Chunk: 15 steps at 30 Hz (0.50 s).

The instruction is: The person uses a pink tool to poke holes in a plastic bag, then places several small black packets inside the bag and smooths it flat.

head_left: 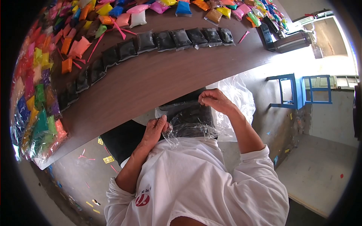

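A crinkled clear plastic bag (191, 119) lies across my lap, with black showing in or through it. My left hand (154, 130) is closed on its left edge, thumb on top. At the upper right corner, my right hand (215, 101) has its fingers curled in a pinch against the plastic. Beyond the hands, a joined row of black packets (145, 41) curves along the brown table (166, 81). A larger sheet of clear plastic (235, 109) hangs beside my right forearm.
Many colourful packets (79, 48) are heaped along the table's far side, and a bulging clear bag of them (39, 109) sits at the left. A pink strip (243, 37) and a metal flask (292, 42) are at the right. A blue stool (298, 91) stands on the floor.
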Each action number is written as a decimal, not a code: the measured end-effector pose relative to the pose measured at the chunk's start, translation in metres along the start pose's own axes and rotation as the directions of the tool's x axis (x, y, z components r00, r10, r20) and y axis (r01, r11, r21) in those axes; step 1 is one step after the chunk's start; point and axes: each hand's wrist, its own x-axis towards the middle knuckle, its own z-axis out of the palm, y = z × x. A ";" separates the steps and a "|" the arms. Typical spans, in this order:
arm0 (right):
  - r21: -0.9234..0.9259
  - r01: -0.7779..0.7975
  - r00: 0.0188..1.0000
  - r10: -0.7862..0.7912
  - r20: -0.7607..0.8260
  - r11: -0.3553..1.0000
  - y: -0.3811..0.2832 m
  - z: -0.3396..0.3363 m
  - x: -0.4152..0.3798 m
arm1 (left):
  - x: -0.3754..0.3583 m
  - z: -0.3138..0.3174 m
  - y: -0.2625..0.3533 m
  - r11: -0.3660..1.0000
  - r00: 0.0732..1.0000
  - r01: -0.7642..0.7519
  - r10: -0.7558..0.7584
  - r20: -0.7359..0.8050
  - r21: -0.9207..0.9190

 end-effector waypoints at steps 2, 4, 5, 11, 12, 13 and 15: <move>0.060 -0.010 1.000 0.010 0.003 0.998 -0.001 -0.001 -0.002 | 0.000 0.001 0.001 1.000 1.000 -0.010 0.010 0.003 -0.014; 0.176 0.006 1.000 -0.006 -0.001 0.984 0.005 -0.002 -0.001 | 0.001 -0.001 -0.004 1.000 1.000 0.002 -0.002 0.001 -0.013; 0.233 0.014 1.000 -0.014 -0.004 0.972 0.007 -0.003 0.000 | 0.002 -0.002 -0.006 1.000 1.000 0.008 -0.008 0.000 -0.013; -0.082 0.016 1.000 -0.016 -0.009 0.997 0.006 0.000 0.004 | 0.001 0.000 -0.002 1.000 1.000 -0.002 0.003 0.007 -0.026; -0.060 0.010 1.000 -0.010 -0.001 0.998 0.005 -0.001 0.003 | 0.000 0.000 0.000 1.000 1.000 0.005 -0.005 0.003 -0.022; -0.040 0.005 1.000 -0.005 0.007 0.999 0.002 -0.002 0.002 | -0.001 0.002 0.002 1.000 1.000 0.012 -0.012 -0.001 -0.018; -0.038 0.012 1.000 -0.011 0.010 0.999 0.001 -0.007 0.001 | -0.001 0.002 0.005 1.000 1.000 0.013 -0.013 -0.008 -0.006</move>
